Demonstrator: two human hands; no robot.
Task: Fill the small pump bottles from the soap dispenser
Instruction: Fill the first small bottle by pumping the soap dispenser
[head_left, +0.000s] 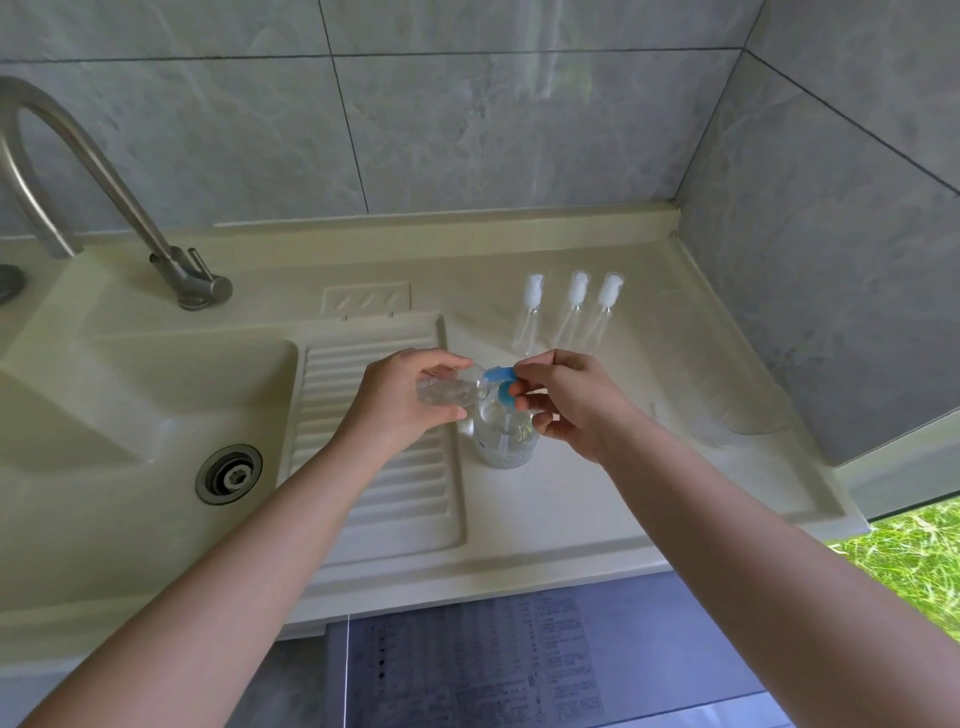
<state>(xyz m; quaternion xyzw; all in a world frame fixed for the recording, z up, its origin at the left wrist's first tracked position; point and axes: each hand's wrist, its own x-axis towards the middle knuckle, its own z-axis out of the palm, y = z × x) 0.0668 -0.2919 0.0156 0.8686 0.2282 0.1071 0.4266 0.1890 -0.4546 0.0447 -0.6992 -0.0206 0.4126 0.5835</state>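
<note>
A clear soap dispenser (503, 435) with a blue pump head (500, 383) stands on the counter beside the ribbed drainboard. My left hand (405, 397) grips a small clear bottle (448, 392), tipped on its side with its mouth at the blue spout. My right hand (571, 400) pinches the blue pump head from the right, fingers curled round it. Three small pump tops (571, 306) with white heads and clear tubes lie in a row on the counter behind the hands.
The sink basin (130, 415) with its drain (228, 474) lies to the left, and a metal faucet (93, 171) curves above it. The ribbed drainboard (374, 467) sits under my left forearm. Tiled walls close the back and right. The counter's front edge (519, 577) is near me.
</note>
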